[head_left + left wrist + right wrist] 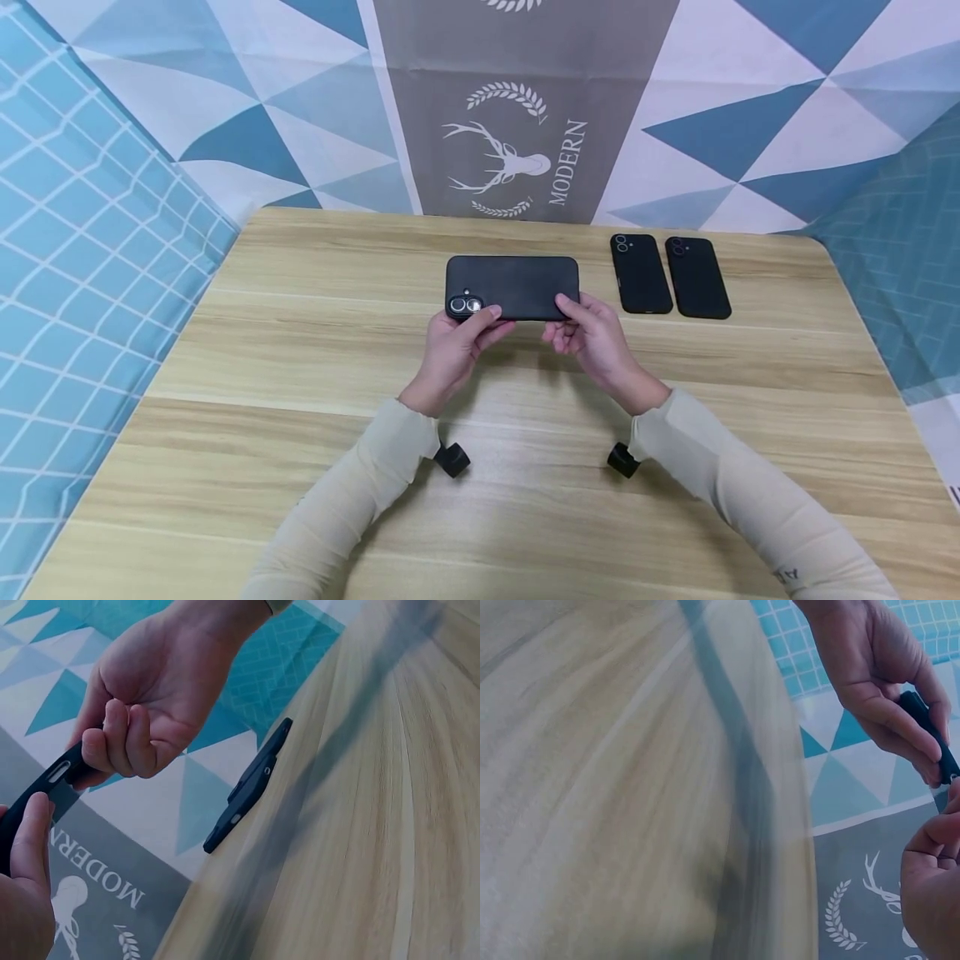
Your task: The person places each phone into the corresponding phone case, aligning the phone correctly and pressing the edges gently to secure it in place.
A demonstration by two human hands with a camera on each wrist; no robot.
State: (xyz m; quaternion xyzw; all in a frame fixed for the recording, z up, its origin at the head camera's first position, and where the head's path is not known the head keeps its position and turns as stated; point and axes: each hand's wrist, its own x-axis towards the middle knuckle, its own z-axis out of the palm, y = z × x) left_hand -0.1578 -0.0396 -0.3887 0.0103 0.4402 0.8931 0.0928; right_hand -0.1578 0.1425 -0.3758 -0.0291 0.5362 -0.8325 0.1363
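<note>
A black phone (517,279) with two round camera lenses lies level between both hands above the table, its back facing up. At its left end my left hand (452,354) grips the near edge, thumb on top close to the lenses. My right hand (596,343) pinches the right end, thumb on the back and the other fingers curled beneath. Seen edge-on in the left wrist view, the phone (56,771) has a slot-shaped cutout along its side. The underside of the phone is hidden in the head view.
Two more black phones, a left one (642,273) and a right one (698,277), lie side by side at the back right of the wooden table (300,350). Patterned cloth (517,108) hangs behind the table's far edge. Black wrist cameras sit below each sleeve.
</note>
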